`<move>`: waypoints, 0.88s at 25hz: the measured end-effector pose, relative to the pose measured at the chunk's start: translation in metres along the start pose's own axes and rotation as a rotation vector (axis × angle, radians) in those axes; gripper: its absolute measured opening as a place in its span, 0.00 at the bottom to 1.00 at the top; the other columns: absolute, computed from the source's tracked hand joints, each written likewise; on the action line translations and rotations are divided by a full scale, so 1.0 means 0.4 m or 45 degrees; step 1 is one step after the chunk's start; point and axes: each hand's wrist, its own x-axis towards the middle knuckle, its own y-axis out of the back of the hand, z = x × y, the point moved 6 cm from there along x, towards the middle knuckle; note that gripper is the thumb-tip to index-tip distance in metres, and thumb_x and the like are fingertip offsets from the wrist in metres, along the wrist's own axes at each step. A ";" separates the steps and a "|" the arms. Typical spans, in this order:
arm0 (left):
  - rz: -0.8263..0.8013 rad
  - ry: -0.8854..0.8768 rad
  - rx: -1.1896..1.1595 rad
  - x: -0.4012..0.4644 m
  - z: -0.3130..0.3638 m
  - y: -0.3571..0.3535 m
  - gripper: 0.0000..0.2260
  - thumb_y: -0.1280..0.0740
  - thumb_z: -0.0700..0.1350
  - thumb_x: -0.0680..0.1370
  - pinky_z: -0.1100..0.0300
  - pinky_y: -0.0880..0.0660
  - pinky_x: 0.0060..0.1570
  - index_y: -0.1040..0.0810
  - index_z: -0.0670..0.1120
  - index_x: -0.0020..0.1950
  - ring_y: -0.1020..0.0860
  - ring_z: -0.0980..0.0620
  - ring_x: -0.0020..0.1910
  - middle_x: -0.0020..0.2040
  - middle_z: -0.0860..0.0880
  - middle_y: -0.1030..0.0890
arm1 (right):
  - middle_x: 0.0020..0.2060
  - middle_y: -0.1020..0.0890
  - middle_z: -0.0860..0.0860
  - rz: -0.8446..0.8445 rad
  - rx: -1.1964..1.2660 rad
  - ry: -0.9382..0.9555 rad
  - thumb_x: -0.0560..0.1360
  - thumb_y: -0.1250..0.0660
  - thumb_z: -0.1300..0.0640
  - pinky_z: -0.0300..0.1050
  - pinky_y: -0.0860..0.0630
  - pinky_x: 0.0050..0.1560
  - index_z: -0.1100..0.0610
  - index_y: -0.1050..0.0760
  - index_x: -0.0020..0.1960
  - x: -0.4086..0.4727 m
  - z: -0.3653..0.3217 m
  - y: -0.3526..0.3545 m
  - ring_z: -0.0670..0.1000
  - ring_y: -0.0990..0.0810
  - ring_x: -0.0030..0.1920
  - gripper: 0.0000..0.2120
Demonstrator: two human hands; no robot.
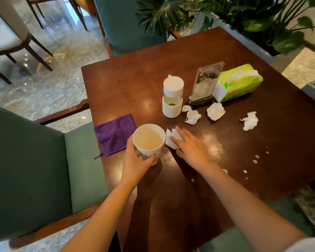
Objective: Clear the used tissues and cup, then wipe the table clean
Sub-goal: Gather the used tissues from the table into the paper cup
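On surface (244, 179): cup (149, 142) gripped, tissue (172, 138) covered.
Left hand (135, 164) wrapped round cup; right hand (191, 146) flat, fingers spread, pressing tissue beside cup.

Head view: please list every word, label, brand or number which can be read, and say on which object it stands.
No text can be read.
Paper cup: small dark marks low on its wall, too blurred to read.
Acrylic sign stand: a printed card inside, blurred and glared.
Green tissue pack: only a leaf pattern shows; any brand is too blurred.
White bottle: no print visible.
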 end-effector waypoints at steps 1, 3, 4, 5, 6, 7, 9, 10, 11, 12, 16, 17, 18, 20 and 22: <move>0.010 0.006 0.019 0.001 -0.003 0.003 0.38 0.22 0.40 0.65 0.68 0.30 0.56 0.40 0.68 0.60 0.30 0.63 0.61 0.60 0.64 0.31 | 0.71 0.34 0.59 -0.005 0.030 0.036 0.74 0.33 0.60 0.57 0.28 0.59 0.55 0.31 0.67 0.011 0.001 -0.012 0.62 0.33 0.67 0.22; 0.030 0.017 0.038 0.000 -0.009 0.008 0.38 0.22 0.40 0.65 0.73 0.30 0.52 0.40 0.67 0.60 0.29 0.63 0.59 0.59 0.65 0.31 | 0.61 0.23 0.61 0.055 0.100 0.051 0.71 0.31 0.64 0.58 0.22 0.50 0.61 0.23 0.57 0.019 0.012 -0.023 0.65 0.25 0.58 0.14; 0.036 0.027 0.044 -0.002 -0.011 0.009 0.37 0.22 0.40 0.65 0.76 0.30 0.49 0.41 0.67 0.60 0.29 0.64 0.58 0.59 0.66 0.32 | 0.57 0.21 0.61 0.069 0.114 0.045 0.70 0.31 0.65 0.58 0.21 0.47 0.62 0.22 0.53 0.018 0.019 -0.027 0.64 0.23 0.55 0.12; 0.042 0.036 0.051 -0.004 -0.012 0.010 0.37 0.22 0.40 0.65 0.77 0.30 0.47 0.41 0.68 0.60 0.29 0.64 0.57 0.59 0.66 0.32 | 0.55 0.20 0.60 0.067 0.134 0.037 0.70 0.31 0.65 0.58 0.21 0.45 0.63 0.21 0.52 0.019 0.027 -0.034 0.63 0.24 0.54 0.10; 0.045 0.041 0.059 -0.006 -0.010 0.010 0.37 0.22 0.40 0.66 0.78 0.31 0.46 0.41 0.68 0.60 0.29 0.64 0.57 0.59 0.66 0.32 | 0.53 0.20 0.59 0.062 0.182 0.015 0.71 0.32 0.66 0.58 0.22 0.46 0.63 0.21 0.52 0.018 0.037 -0.039 0.62 0.24 0.54 0.10; 0.046 0.037 0.066 -0.006 -0.008 0.009 0.37 0.22 0.40 0.66 0.78 0.31 0.46 0.41 0.67 0.60 0.28 0.64 0.58 0.59 0.65 0.31 | 0.52 0.19 0.59 0.066 0.260 -0.022 0.71 0.33 0.67 0.58 0.23 0.48 0.63 0.22 0.52 0.017 0.048 -0.040 0.61 0.24 0.55 0.10; 0.043 0.014 0.079 -0.006 0.002 0.006 0.36 0.22 0.40 0.65 0.77 0.30 0.48 0.40 0.66 0.60 0.29 0.66 0.58 0.59 0.64 0.31 | 0.51 0.20 0.58 0.119 0.451 -0.145 0.71 0.34 0.68 0.54 0.24 0.52 0.62 0.21 0.53 0.016 0.073 -0.024 0.59 0.24 0.54 0.11; 0.036 -0.004 0.084 -0.004 0.009 0.002 0.36 0.22 0.40 0.65 0.75 0.30 0.49 0.39 0.65 0.60 0.29 0.67 0.59 0.59 0.63 0.30 | 0.51 0.20 0.58 0.153 0.542 -0.223 0.72 0.34 0.68 0.50 0.25 0.54 0.61 0.21 0.53 0.015 0.084 0.000 0.58 0.23 0.54 0.11; 0.026 -0.024 0.090 -0.001 0.016 -0.004 0.35 0.22 0.40 0.65 0.72 0.30 0.52 0.38 0.65 0.60 0.30 0.67 0.59 0.59 0.63 0.30 | 0.52 0.20 0.57 0.195 0.637 -0.295 0.72 0.33 0.67 0.45 0.26 0.54 0.61 0.21 0.54 0.014 0.093 0.033 0.55 0.23 0.53 0.12; 0.010 -0.040 0.098 0.002 0.023 -0.012 0.36 0.22 0.40 0.65 0.69 0.30 0.54 0.38 0.66 0.60 0.30 0.66 0.60 0.60 0.63 0.30 | 0.53 0.19 0.56 0.247 0.741 -0.356 0.72 0.33 0.67 0.41 0.28 0.54 0.60 0.21 0.55 0.012 0.099 0.076 0.53 0.23 0.53 0.12; -0.048 -0.123 0.133 0.022 0.068 -0.058 0.36 0.22 0.40 0.65 0.72 0.31 0.55 0.37 0.65 0.60 0.30 0.67 0.61 0.59 0.64 0.29 | 0.46 0.20 0.49 0.554 0.997 -0.245 0.69 0.30 0.69 0.40 0.25 0.51 0.59 0.18 0.50 -0.030 0.087 0.296 0.48 0.22 0.49 0.12; -0.058 -0.156 0.132 0.027 0.083 -0.071 0.35 0.22 0.40 0.65 0.74 0.32 0.54 0.37 0.64 0.61 0.30 0.67 0.60 0.58 0.64 0.29 | 0.46 0.20 0.49 0.577 0.965 -0.128 0.68 0.29 0.70 0.38 0.25 0.50 0.59 0.18 0.50 -0.042 0.070 0.334 0.47 0.22 0.49 0.12; -0.065 -0.191 0.122 0.030 0.098 -0.084 0.35 0.22 0.40 0.65 0.74 0.32 0.54 0.36 0.63 0.61 0.29 0.66 0.60 0.59 0.63 0.28 | 0.46 0.19 0.51 0.575 0.894 -0.004 0.68 0.30 0.71 0.37 0.25 0.49 0.60 0.18 0.49 -0.050 0.049 0.358 0.47 0.22 0.48 0.13; -0.070 -0.243 0.094 0.035 0.121 -0.106 0.36 0.22 0.40 0.66 0.69 0.30 0.56 0.36 0.64 0.63 0.28 0.62 0.61 0.60 0.63 0.27 | 0.47 0.18 0.55 0.522 0.702 0.188 0.68 0.31 0.71 0.41 0.24 0.49 0.60 0.18 0.49 -0.050 0.006 0.365 0.51 0.21 0.48 0.13; -0.084 -0.256 0.081 0.037 0.134 -0.125 0.36 0.22 0.41 0.66 0.63 0.28 0.58 0.37 0.67 0.64 0.27 0.60 0.62 0.61 0.66 0.27 | 0.49 0.18 0.56 0.396 0.543 0.252 0.69 0.31 0.69 0.48 0.24 0.52 0.60 0.19 0.51 -0.030 -0.016 0.340 0.55 0.21 0.51 0.12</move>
